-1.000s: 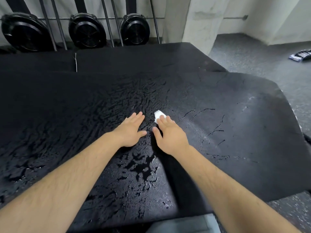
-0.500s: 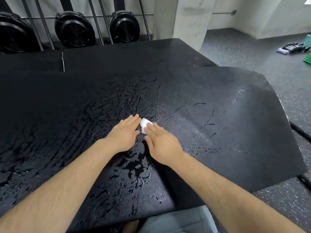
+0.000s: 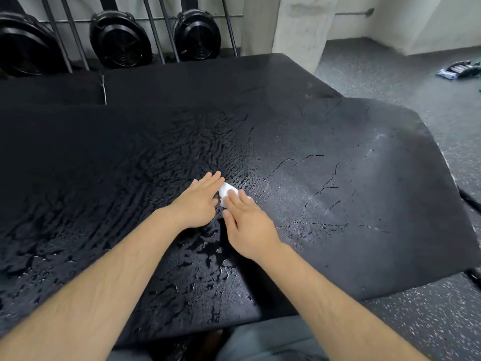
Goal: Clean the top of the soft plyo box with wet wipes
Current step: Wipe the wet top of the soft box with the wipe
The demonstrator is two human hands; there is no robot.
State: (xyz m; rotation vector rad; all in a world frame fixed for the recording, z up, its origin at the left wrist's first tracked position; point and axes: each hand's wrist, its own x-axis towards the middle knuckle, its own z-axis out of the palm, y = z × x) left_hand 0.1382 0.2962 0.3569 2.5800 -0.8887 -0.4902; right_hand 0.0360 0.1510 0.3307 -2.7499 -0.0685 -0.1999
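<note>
Wet black soft plyo box (image 3: pixel 338 204) top, with both hands laid flat at a white wet wipe (image 3: pixel 226 191) near its middle.
Grey speckled floor (image 3: pixel 416 321) lies right of the box, a concrete pillar (image 3: pixel 299 29) and three black round fans (image 3: pixel 121 40) stand behind it, and a dark packet (image 3: pixel 458 70) lies far right on the floor. Grip: left hand (image 3: pixel 197 201) and right hand (image 3: pixel 247 225) are flat with fingers straight, right fingertips pressing the wet wipe, left fingers touching its edge. A second earlier the left hand lay apart from it.

Speckled grey floor (image 3: pixel 429 321), concrete pillar (image 3: pixel 299 29), black fans (image 3: pixel 119 40) behind
</note>
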